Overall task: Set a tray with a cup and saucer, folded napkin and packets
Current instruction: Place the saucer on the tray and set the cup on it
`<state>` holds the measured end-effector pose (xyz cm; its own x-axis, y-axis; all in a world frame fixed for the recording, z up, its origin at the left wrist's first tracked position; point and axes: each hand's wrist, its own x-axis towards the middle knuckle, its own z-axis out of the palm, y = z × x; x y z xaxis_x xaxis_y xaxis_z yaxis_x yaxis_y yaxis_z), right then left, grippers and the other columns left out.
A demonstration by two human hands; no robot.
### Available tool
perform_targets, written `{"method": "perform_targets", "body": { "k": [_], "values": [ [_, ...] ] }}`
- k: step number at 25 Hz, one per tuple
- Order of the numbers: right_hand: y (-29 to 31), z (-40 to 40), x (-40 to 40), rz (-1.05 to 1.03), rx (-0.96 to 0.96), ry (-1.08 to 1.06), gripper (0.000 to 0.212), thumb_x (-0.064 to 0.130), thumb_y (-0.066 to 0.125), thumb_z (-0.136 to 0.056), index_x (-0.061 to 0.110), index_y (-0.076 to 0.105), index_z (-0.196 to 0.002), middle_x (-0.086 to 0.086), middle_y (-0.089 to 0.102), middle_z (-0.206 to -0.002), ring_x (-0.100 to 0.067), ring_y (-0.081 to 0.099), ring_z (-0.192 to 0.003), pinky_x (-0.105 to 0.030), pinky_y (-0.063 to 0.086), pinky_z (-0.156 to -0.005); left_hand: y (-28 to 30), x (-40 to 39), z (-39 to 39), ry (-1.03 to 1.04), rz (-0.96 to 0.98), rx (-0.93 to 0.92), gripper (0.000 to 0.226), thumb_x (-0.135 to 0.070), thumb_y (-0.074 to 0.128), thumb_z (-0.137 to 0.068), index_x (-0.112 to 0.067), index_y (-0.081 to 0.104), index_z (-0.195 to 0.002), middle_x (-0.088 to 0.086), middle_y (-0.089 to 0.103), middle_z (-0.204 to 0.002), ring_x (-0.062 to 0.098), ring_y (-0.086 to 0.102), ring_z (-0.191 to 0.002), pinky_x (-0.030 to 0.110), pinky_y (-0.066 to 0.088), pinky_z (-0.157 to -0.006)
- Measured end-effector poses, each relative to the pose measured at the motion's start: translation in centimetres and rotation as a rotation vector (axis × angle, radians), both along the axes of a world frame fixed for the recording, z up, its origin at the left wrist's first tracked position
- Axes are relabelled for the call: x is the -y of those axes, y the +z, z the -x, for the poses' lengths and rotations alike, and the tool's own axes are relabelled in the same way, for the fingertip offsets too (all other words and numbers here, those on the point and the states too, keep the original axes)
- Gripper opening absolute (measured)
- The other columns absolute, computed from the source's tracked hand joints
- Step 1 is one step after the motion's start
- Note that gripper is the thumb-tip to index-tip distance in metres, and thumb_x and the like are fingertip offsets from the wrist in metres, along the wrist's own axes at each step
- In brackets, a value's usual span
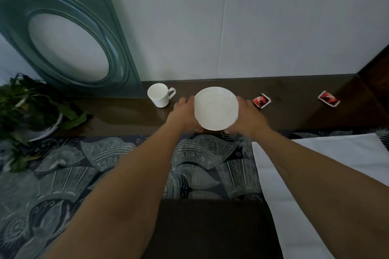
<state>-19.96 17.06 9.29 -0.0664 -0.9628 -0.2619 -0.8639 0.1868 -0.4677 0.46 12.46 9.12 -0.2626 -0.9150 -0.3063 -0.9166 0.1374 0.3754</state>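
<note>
Saucer: I am holding the white saucer (216, 108) between both hands, tilted toward me, above the far part of the tabletop (130, 111).
Left grip: my left hand (185, 111) is closing on the saucer's left rim, thumb low at the near edge, fingers reaching round the far side.
Right grip: my right hand (246, 114) is clasping the right rim the same way; neither hand is spread wide.
How it is handling: I am judging it to be glazed china, so stiff, light, smooth enough to slip and quick to chip. The rim at two opposite sides is looking like the sound place to hold it, set down flat and gently.
Cup: the white cup (160, 94) is standing upright just left of my left hand, handle pointing right; I am judging it fragile too, best taken by the handle or body.
Packets: one red packet (261, 101) is lying just beyond my right hand, and a second red packet (328, 99) is lying well apart to the right; both are looking thin and light, a pinch at an edge should do.
Napkin: a white cloth (336, 153) is lying at the right, soft and limp; whether it is the napkin I am unable to say.
Tray: I am not making out any tray with certainty.
Surface: the tabletop is dark and glossy, with a patterned blue-grey runner (94, 164) crossing its near part.
Room: a pale panelled wall (231, 17) is rising behind, a green glass panel (63, 33) with an oval opening is leaning on it, and a leafy plant (31, 107) is sitting at the left.
</note>
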Motion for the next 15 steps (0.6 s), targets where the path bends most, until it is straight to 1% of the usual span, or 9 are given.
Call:
{"method": "perform_targets", "body": {
  "k": [4,9,12,15],
  "values": [
    [1.5,-0.7,-6.0,0.003,0.046,-0.011,0.11,0.029,0.091,-0.054,0.019,0.028,-0.143,-0.01,0.042,-0.132,-0.031,0.048,-0.121,-0.052,0.048,-0.095,1.2,-5.9,-1.1,0.035,-0.013,-0.061,0.106,-0.03,0.088,-0.055,-0.021,0.028,-0.142,0.009,0.039,-0.133,0.033,0.032,-0.127,0.057,0.036,-0.104],
    [0.4,-2.2,-12.8,-0.027,0.117,-0.005,0.109,0.033,0.091,-0.052,0.025,0.027,-0.141,-0.007,0.042,-0.136,-0.027,0.044,-0.127,-0.054,0.047,-0.099,0.5,-13.0,-3.1,0.026,-0.035,-0.03,0.11,-0.036,0.087,-0.056,-0.023,0.023,-0.144,0.009,0.038,-0.135,0.035,0.029,-0.13,0.057,0.031,-0.107],
    [-0.6,-3.5,-16.1,-0.018,0.158,0.043,0.107,0.035,0.091,-0.054,0.029,0.029,-0.14,-0.003,0.044,-0.139,-0.024,0.044,-0.129,-0.051,0.045,-0.104,-0.3,-17.2,-4.4,0.065,-0.055,0.007,0.114,-0.041,0.085,-0.057,-0.025,0.017,-0.147,0.01,0.034,-0.144,0.037,0.022,-0.138,0.061,0.026,-0.11],
    [-1.6,-5.1,-19.3,-0.045,0.167,0.086,0.11,0.033,0.09,-0.054,0.028,0.025,-0.142,-0.004,0.043,-0.139,-0.024,0.044,-0.128,-0.048,0.043,-0.103,-1.0,-21.3,-6.1,0.115,-0.058,0.036,0.118,-0.039,0.085,-0.056,-0.029,0.013,-0.148,0.009,0.032,-0.145,0.037,0.023,-0.136,0.061,0.027,-0.109]
  ]
}}
